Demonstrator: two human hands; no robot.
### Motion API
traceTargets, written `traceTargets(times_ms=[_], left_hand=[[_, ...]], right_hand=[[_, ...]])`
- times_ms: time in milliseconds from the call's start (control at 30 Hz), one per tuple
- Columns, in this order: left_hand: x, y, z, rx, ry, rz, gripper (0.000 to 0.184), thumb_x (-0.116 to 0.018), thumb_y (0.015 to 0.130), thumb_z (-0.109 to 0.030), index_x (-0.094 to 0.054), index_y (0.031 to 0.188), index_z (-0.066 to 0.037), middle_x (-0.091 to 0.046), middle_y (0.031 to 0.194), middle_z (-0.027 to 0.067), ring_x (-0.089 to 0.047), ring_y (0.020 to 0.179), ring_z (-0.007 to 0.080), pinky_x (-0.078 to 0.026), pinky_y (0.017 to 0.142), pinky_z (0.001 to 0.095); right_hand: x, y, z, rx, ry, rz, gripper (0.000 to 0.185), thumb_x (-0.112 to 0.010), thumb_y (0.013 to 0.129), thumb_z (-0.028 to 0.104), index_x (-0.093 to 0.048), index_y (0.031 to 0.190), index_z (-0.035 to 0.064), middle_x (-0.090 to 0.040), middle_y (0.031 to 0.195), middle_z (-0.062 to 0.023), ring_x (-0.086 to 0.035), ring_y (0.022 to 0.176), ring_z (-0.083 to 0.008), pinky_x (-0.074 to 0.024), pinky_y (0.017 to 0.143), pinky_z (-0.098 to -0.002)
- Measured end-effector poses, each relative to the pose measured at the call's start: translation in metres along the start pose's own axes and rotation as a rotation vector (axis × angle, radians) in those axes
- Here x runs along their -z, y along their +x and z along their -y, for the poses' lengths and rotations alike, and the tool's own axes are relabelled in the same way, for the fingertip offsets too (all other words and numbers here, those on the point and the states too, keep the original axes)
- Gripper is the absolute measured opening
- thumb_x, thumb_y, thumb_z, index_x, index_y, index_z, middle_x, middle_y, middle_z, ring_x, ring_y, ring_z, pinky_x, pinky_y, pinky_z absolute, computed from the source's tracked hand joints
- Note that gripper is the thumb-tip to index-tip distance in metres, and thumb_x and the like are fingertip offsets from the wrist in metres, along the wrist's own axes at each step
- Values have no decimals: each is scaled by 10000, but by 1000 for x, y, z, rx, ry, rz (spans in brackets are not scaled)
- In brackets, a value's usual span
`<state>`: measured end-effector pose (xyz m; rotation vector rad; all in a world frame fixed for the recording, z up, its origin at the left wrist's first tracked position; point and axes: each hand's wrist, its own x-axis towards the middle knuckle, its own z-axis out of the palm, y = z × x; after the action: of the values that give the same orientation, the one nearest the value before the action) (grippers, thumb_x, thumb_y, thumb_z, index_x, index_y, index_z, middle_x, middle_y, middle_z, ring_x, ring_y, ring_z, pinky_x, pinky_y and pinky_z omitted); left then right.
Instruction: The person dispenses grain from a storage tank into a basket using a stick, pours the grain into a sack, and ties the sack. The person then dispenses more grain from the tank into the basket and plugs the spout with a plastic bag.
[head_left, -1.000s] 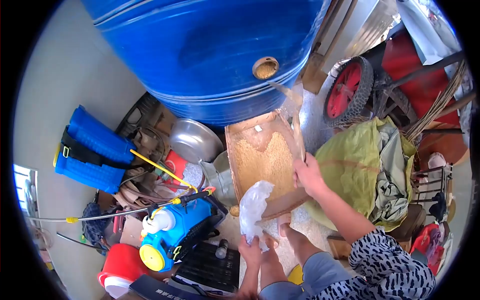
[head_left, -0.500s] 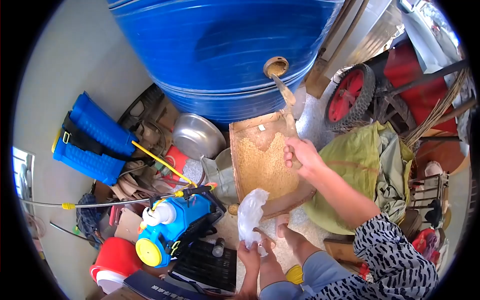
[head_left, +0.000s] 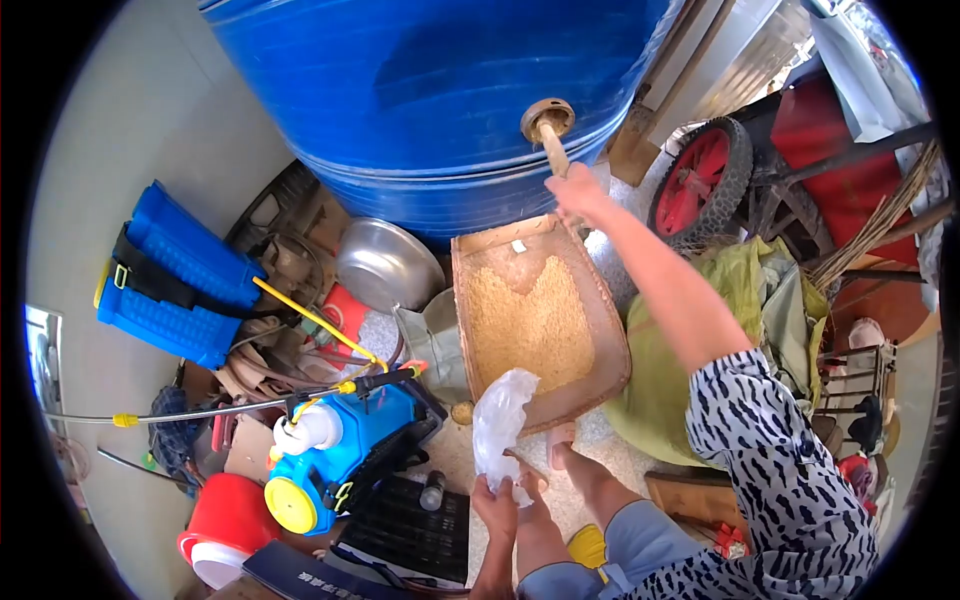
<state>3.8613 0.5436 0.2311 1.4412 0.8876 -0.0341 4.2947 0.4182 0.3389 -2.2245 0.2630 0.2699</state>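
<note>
My right hand [head_left: 580,192] is closed around a wooden stick [head_left: 552,148]. The stick's far end goes into the round opening [head_left: 547,118] low on a large blue plastic barrel [head_left: 430,100]; how deep it reaches is hidden. Beneath my right forearm lies a shallow basket [head_left: 601,330] holding a heap of yellowish grain [head_left: 530,325]. A small white scrap [head_left: 519,246] sits near the basket's far end. Low in the picture, my left hand [head_left: 497,503] grips a crumpled clear plastic bag [head_left: 502,415], which stands up over the basket's near edge.
A metal basin [head_left: 388,265] leans left of the basket. Nearby are a blue backpack sprayer [head_left: 345,440], its lance crossing leftward, and a red bucket [head_left: 232,520]. To the right are a yellow-green sack [head_left: 690,350] and a red-rimmed wheel [head_left: 700,180].
My right hand has moved forward and up towards the barrel, pushing the stick farther into the opening. My left hand still holds the plastic bag in nearly the same place.
</note>
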Motion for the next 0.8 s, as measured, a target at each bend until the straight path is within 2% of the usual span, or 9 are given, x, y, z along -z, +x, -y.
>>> traceTargets(times_ms=[100,167,367,467,533,600,633,700,800], left_hand=[[0,-3,-5,49,-12,4,151,-547,728,-23,-534,857,55,-580,716,102,-545,574,125,-424,428,249],[-5,-5,-12,121,-26,22,162,-547,730,-22,-535,871,56,-581,725,103,-544,576,124,-426,435,247],[-16,0,-25,58,12,38,150,-547,745,-20,-533,876,49,-576,725,91,-530,546,119,-409,406,245],[-22,4,-29,153,-10,37,140,-548,746,-22,-533,867,47,-575,721,86,-527,539,115,-402,393,241],[-24,6,-29,142,-37,48,139,-548,747,-21,-532,869,44,-576,722,80,-525,537,109,-401,391,237],[-26,6,-24,154,-35,40,138,-548,747,-21,-531,870,41,-576,724,79,-525,539,107,-402,395,235],[-27,7,-21,157,-39,32,138,-548,747,-21,-531,870,39,-577,726,77,-525,542,105,-402,398,234],[-25,7,1,138,-56,39,139,-546,748,-21,-532,873,36,-577,729,76,-528,553,106,-406,406,233],[-26,-1,-18,117,-51,55,141,-543,748,-21,-533,878,33,-578,734,76,-534,575,109,-412,422,231]], right_hand=[[7,6,-34,-16,-133,125,293,-505,786,179,-536,685,-94,-547,533,-118,-567,456,-208,-444,411,-342],[9,-16,-55,2,7,183,257,-494,787,173,-531,715,-72,-527,548,-100,-541,458,-196,-425,392,-340],[39,-89,5,-253,408,311,190,-471,798,177,-459,714,7,-481,597,-75,-477,486,-170,-392,406,-319],[32,-81,4,-310,510,376,195,-511,809,164,-440,669,49,-416,533,-38,-413,410,-134,-378,378,-285],[16,-53,-9,-140,396,265,202,-512,801,165,-458,664,27,-437,525,-51,-427,394,-153,-379,374,-297],[1,-16,-18,-97,240,79,205,-507,794,161,-476,664,5,-451,514,-60,-431,373,-174,-378,376,-302],[-1,-9,-20,-100,237,82,205,-507,794,161,-476,664,5,-451,514,-60,-431,373,-174,-378,376,-302],[-4,-2,-22,-39,-86,-22,281,-487,798,183,-502,805,-98,-537,517,-115,-531,399,-215,-433,446,-347],[-3,-32,-19,-78,13,138,255,-490,799,174,-496,713,-66,-519,529,-104,-513,408,-208,-404,405,-337]])
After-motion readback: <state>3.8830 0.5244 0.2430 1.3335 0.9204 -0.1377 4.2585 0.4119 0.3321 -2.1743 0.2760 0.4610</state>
